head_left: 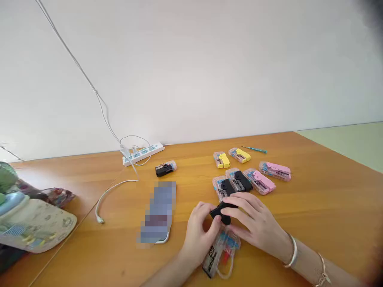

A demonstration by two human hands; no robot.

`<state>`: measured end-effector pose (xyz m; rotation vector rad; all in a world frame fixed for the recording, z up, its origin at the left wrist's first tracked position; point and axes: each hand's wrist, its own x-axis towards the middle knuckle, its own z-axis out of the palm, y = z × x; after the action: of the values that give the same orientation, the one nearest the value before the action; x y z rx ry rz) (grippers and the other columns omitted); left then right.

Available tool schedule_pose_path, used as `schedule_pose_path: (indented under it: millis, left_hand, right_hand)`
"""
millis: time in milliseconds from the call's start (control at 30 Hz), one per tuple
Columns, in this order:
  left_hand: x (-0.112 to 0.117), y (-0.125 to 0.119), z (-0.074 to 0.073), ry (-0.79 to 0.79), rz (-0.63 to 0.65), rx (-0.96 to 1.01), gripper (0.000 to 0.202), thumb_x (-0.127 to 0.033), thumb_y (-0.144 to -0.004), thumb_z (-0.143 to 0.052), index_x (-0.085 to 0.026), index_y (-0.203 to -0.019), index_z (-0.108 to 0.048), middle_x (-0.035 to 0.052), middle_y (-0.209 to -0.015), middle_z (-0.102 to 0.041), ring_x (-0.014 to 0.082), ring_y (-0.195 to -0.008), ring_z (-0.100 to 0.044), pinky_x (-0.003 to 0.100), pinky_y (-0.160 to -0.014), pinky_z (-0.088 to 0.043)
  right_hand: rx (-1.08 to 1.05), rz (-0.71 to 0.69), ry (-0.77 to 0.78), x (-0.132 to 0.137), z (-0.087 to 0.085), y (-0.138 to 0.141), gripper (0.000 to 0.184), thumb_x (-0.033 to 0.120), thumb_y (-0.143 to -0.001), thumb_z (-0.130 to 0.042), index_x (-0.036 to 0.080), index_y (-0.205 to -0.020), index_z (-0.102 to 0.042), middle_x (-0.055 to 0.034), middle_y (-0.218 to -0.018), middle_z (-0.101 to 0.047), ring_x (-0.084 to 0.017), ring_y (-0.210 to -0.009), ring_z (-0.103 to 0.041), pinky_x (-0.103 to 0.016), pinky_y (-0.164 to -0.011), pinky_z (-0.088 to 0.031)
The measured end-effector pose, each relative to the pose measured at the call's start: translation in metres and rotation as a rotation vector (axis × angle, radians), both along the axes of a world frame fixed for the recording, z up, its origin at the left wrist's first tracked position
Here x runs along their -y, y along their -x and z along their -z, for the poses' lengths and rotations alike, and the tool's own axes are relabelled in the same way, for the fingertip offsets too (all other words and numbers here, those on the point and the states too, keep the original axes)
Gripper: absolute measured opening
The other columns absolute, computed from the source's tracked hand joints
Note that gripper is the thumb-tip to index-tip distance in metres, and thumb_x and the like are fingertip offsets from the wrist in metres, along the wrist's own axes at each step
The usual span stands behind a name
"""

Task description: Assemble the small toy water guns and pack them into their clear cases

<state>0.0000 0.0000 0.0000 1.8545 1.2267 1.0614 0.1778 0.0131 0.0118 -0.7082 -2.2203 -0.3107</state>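
Far left of the black plastic piece [223, 212], a patterned bag [32, 223] is seen slumped, and a white cable [112, 191] is trailed nearer in. Just left of the piece, a blurred phone [158, 211] is laid, with a white power strip [143, 154] and a packaged black gadget [165, 168] set farther back. The piece is gripped firmly from both sides by the left hand [199, 235] and the right hand [254, 219], over a clear plastic pack [221, 253]. Behind the piece, black packs [237, 180] and yellow packs [222, 159] are spread, pink packs [274, 171] are placed to the right, and a teal screwdriver [254, 149] is laid farthest back.
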Motion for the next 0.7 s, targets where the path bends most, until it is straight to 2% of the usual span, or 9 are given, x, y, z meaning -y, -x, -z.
schedule_pose_path:
  millis: [133, 333, 533, 700]
  left_hand:
    - [-0.002, 0.000, 0.002, 0.007, 0.012, 0.018, 0.014, -0.026, -0.083, -0.051, -0.017, -0.077, -0.059, 0.0031, -0.076, -0.060, 0.0197, -0.077, -0.052, 0.029, -0.073, -0.040]
    - [-0.001, -0.001, 0.000, 0.025, 0.035, 0.028, 0.015, -0.023, -0.084, -0.051, -0.018, -0.085, -0.065, 0.0047, -0.083, -0.063, 0.0207, -0.084, -0.050, 0.031, -0.078, -0.040]
    - [0.001, -0.004, -0.001, -0.013, 0.024, -0.046, 0.020, -0.025, -0.085, -0.049, -0.017, -0.070, -0.059, 0.0048, -0.077, -0.057, 0.0201, -0.081, -0.046, 0.030, -0.073, -0.039]
    - [0.004, -0.003, 0.001, -0.073, -0.020, -0.115, 0.026, -0.024, -0.083, -0.046, -0.017, -0.058, -0.044, 0.0021, -0.063, -0.046, 0.0182, -0.071, -0.042, 0.029, -0.064, -0.036]
  right_hand:
    - [-0.054, 0.072, 0.030, -0.002, 0.005, -0.003, 0.007, 0.019, -0.088, -0.050, 0.019, -0.089, -0.057, -0.0048, -0.089, -0.063, -0.020, -0.093, -0.054, -0.035, -0.083, -0.043]
    - [-0.058, 0.091, 0.182, 0.000, 0.004, 0.001, 0.008, 0.016, -0.084, -0.051, 0.017, -0.091, -0.054, -0.0046, -0.084, -0.061, -0.019, -0.081, -0.055, -0.031, -0.070, -0.043]
    - [0.046, 0.200, 0.119, 0.009, -0.001, 0.008, 0.011, 0.016, -0.084, -0.047, 0.016, -0.089, -0.057, -0.0053, -0.081, -0.062, -0.021, -0.080, -0.053, -0.032, -0.071, -0.038]
    - [0.125, 0.296, 0.050, 0.020, -0.003, 0.021, 0.016, 0.014, -0.081, -0.043, 0.019, -0.070, -0.053, -0.0018, -0.063, -0.054, -0.019, -0.062, -0.045, -0.031, -0.064, -0.032]
